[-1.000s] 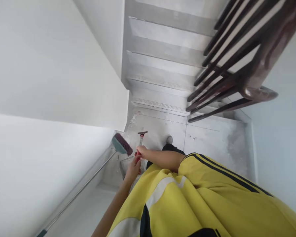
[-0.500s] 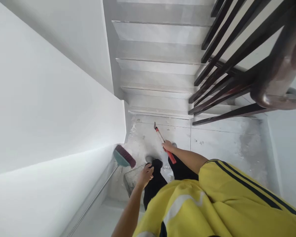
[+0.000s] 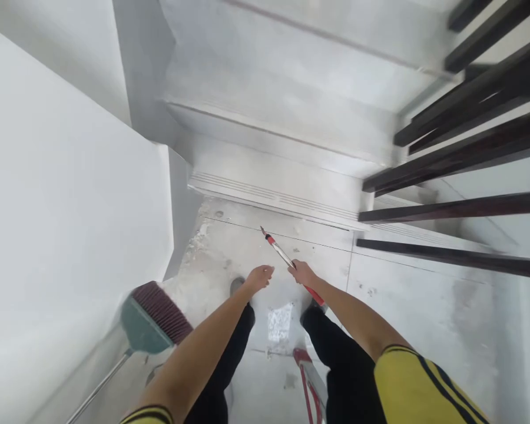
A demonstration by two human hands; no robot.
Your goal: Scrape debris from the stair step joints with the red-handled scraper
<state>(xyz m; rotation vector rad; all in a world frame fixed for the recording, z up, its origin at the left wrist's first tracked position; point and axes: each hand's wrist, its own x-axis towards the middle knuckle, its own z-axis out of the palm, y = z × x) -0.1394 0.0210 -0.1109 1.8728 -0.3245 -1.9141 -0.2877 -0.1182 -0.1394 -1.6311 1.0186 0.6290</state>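
Right hand (image 3: 302,274) clenched on red-handled scraper (image 3: 287,259), blade at 11 o'clock toward step edge. Left hand (image 3: 259,277) released, empty, beside it. Scraping landing floor (image 3: 401,294) under way; next stroke needs blade pressed flat.

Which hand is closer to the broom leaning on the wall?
The left hand. It hangs open over the floor, to the right of the broom and apart from it. The right hand is farther right, gripping the red-handled scraper.

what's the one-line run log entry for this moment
right hand: grips red-handled scraper | left hand: empty, beside it | broom: leans on left wall | floor: dusty landing
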